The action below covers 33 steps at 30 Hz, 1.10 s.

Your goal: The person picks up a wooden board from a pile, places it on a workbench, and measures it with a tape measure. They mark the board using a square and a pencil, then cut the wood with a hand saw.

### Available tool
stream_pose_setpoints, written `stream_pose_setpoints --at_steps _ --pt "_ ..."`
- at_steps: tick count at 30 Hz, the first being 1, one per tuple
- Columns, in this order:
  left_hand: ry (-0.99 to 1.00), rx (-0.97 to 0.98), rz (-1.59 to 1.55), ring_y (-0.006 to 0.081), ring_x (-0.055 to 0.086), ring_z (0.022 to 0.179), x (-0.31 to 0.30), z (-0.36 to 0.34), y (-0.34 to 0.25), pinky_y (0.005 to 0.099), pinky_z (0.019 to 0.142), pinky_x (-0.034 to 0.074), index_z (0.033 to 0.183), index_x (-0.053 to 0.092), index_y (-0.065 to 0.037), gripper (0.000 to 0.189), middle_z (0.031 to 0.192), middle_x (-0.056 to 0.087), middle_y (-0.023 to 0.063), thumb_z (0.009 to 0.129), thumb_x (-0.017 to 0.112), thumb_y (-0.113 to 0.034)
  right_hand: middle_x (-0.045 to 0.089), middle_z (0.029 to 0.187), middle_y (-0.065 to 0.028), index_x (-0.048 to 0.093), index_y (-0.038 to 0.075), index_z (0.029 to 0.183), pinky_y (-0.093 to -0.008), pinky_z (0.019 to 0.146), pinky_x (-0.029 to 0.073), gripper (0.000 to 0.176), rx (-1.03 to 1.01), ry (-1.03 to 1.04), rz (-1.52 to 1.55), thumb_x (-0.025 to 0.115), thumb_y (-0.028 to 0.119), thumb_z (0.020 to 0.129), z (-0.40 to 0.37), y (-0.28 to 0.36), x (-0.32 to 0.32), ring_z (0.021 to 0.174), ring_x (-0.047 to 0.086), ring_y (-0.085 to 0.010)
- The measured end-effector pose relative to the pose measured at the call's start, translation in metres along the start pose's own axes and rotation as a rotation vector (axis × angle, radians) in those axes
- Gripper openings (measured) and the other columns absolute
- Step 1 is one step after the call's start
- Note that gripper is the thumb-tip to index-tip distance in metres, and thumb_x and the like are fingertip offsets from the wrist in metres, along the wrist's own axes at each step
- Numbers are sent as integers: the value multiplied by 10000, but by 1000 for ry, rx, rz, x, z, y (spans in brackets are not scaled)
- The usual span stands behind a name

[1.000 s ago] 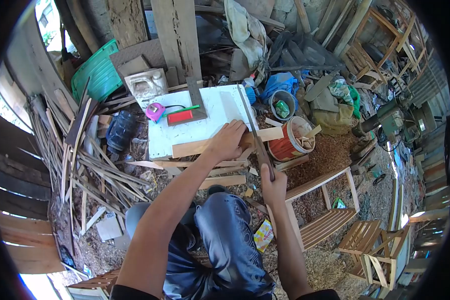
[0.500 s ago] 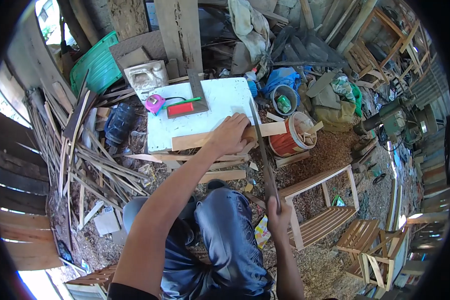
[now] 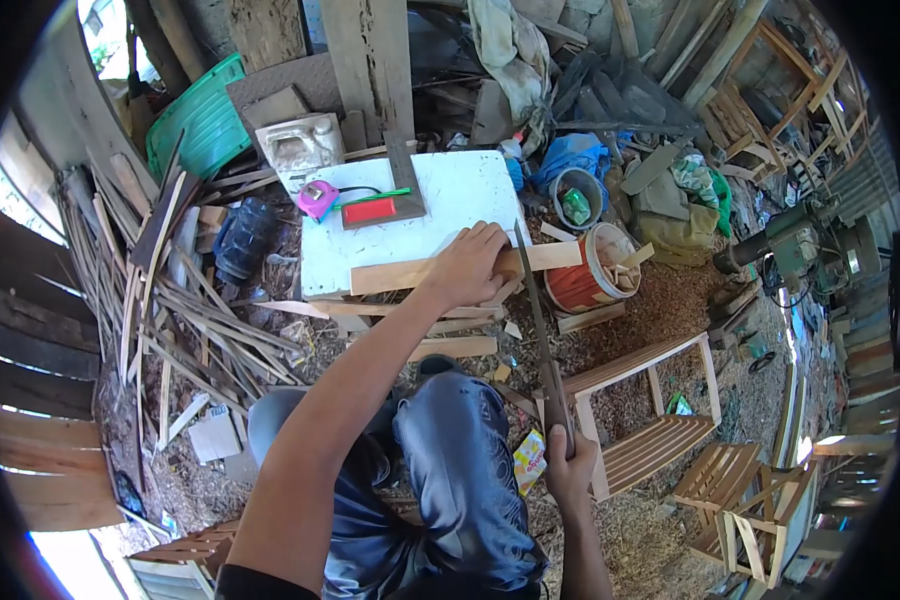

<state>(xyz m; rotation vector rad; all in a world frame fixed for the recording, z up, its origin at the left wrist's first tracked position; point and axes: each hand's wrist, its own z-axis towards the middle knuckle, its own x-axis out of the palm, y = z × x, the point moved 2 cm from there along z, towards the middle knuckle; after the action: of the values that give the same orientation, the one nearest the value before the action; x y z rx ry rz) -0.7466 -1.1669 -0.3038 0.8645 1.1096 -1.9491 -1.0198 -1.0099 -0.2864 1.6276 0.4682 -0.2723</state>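
My left hand [image 3: 468, 265] presses down on a wooden strip [image 3: 395, 277], its fingers curled over the far edge. The strip lies along the near edge of a white-topped bench [image 3: 327, 252] and sticks out past the right side. My right hand [image 3: 570, 465] is closed around the handle end of a handsaw [image 3: 542, 350]. The saw's long blade crosses the strip just right of my left hand, by the bench edge. Farther back on the bench lie a pink tape measure [image 3: 317, 200], a try square [image 3: 400, 170] with a red patch, and a green pen-like stick [image 3: 394, 192].
A red bucket [image 3: 568, 290] of wood offcuts stands under the strip's overhanging end. At right is a slatted wooden frame [image 3: 660, 410], with a machine [image 3: 805, 245] beyond. Thin wood strips [image 3: 215, 325] are heaped at left. A dark jug [image 3: 245, 240] stands beside them.
My right hand has drawn the saw back toward me, with the blade still across the strip. My left hand stays on the strip. The whole view has shifted slightly.
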Motion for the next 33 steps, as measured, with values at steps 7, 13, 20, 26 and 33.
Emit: stream_pose_setpoints --at_steps 7,13,20,26,33 --pt "27 -3 -1 334 501 995 -2 3 -3 412 872 431 1011 487 4 417 1015 508 152 724 722 -186 417 511 25 494 -15 622 -298 447 273 455 -141 36 137 553 292 952 95 16 43 498 350 -55" --pt "37 6 2 331 503 999 -4 3 -5 410 878 429 1007 483 3 417 1009 509 149 716 720 -179 405 510 32 478 -1 614 -300 446 281 466 -63 71 189 553 307 955 105 21 41 503 369 -52" --pt "24 -1 1 330 502 1006 -3 1 -4 413 887 425 1012 480 0 418 1011 508 152 686 701 -141 434 521 31 516 1 630 -280 452 288 431 -9 33 51 561 287 949 4 -12 -1 516 398 -47" --pt "10 35 33 334 501 1004 -2 2 -5 410 873 434 1018 487 6 425 1009 506 156 716 717 -184 394 504 19 490 -18 610 -292 456 275 450 -96 32 138 556 269 951 84 17 37 513 340 -57" --pt "8 19 0 334 499 996 -2 3 -5 414 871 434 1023 491 11 421 1017 510 156 737 718 -200 392 519 30 495 -12 617 -296 459 274 449 -65 63 193 548 276 957 103 26 41 522 339 -53"
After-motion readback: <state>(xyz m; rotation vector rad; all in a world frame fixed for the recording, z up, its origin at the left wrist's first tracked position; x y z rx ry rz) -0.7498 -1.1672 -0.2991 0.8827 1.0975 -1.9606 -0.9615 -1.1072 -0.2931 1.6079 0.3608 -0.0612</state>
